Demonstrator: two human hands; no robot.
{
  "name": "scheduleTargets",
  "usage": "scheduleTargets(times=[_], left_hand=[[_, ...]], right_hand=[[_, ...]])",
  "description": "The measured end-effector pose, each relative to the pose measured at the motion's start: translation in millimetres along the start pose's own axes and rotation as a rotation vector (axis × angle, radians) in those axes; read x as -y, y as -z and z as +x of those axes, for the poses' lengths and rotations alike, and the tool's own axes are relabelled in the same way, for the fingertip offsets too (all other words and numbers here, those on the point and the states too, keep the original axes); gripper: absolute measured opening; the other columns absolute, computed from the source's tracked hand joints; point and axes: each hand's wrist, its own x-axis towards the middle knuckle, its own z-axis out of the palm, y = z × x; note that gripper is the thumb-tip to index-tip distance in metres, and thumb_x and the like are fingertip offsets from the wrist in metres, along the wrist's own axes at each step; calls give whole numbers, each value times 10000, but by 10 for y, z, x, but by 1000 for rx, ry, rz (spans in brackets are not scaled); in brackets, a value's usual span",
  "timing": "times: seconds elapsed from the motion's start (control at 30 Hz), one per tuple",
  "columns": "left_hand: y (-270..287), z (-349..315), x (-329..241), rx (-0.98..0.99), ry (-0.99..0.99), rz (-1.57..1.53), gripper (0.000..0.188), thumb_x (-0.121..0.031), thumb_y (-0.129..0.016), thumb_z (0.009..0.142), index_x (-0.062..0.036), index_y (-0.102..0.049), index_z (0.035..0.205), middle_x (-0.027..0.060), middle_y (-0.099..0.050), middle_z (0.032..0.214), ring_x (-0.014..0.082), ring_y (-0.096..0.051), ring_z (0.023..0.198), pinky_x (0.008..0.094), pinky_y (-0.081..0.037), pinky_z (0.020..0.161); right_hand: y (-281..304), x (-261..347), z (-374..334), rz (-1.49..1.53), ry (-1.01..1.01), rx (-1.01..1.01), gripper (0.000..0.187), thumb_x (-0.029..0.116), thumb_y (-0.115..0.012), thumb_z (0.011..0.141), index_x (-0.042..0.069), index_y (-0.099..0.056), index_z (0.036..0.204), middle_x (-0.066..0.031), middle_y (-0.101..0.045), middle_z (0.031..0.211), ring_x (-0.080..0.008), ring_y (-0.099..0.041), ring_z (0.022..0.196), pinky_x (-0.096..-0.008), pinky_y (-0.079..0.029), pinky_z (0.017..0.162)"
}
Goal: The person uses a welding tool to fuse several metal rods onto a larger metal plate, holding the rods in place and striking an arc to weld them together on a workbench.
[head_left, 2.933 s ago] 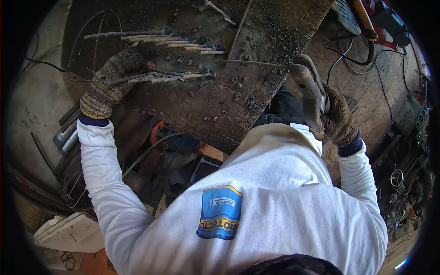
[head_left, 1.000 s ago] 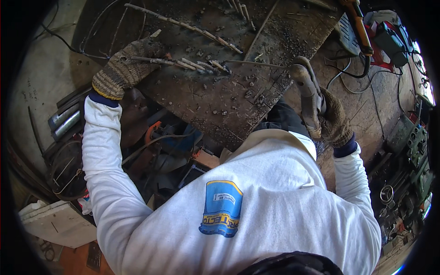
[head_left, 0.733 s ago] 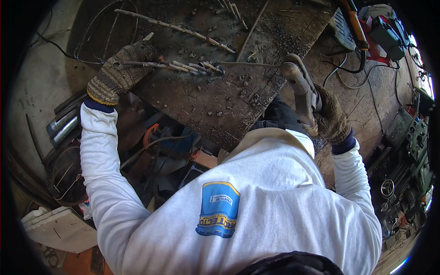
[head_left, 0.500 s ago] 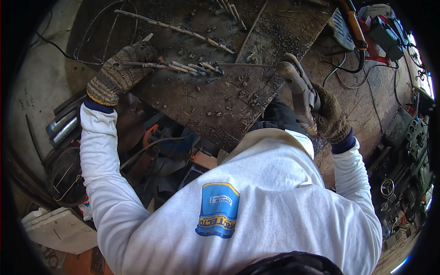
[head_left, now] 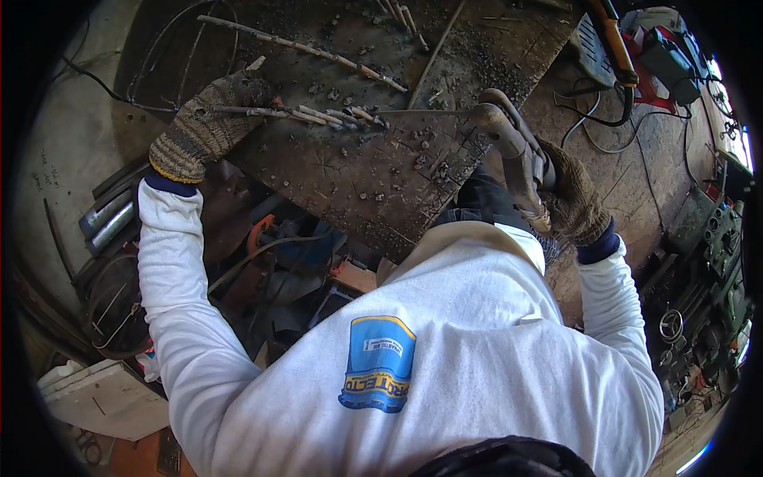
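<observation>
My left hand (head_left: 208, 123), in a brown knitted work glove, is closed around a small bundle of thin welding rods (head_left: 318, 118). Their grey, dark-tipped ends point right over the rusty metal plate (head_left: 350, 183). One short end sticks out above the glove. At the plate's right corner, my gloved right hand (head_left: 576, 195) is wrapped round a worn, plier-like clamp (head_left: 517, 155) with two thick rounded arms pointing up and left. A thin dark line runs between the rod ends and the clamp; I cannot tell whether it is a rod or a plate edge.
Another long rod (head_left: 302, 52) lies farther back among dark crumbs. Cables (head_left: 644, 135) trail at the right by a grey-green box (head_left: 671, 63). Metal tubes (head_left: 111, 222) and a dark coil (head_left: 115, 306) are at the left. Machine parts (head_left: 707, 294) line the far right.
The clamp in my right hand has shifted slightly left, its upper arms a little lower over the plate. My left hand and its rods are almost where they were.
</observation>
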Motion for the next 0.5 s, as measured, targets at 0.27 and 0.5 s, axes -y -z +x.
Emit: scheduleTargets(times=[0.27,0.5], left_hand=[[72,55,-42,126,89,-40,376,-235,-531,961,-209,-546,1336,31,-534,1335,220,-501,1241,334,-424,1055],[-34,13,7,-6,2,4,391,-219,-548,940,-222,-550,1331,26,-536,1325,234,-506,1232,342,-434,1044]], right_hand=[[41,-2,11,-151,37,-22,784,234,-851,718,-20,-473,1356,-191,-605,1260,-262,-596,1167,-387,-458,1013],[103,202,11,-138,71,-37,760,231,-833,732,-21,-477,1354,-189,-618,1244,-268,-606,1153,-385,-464,1000]])
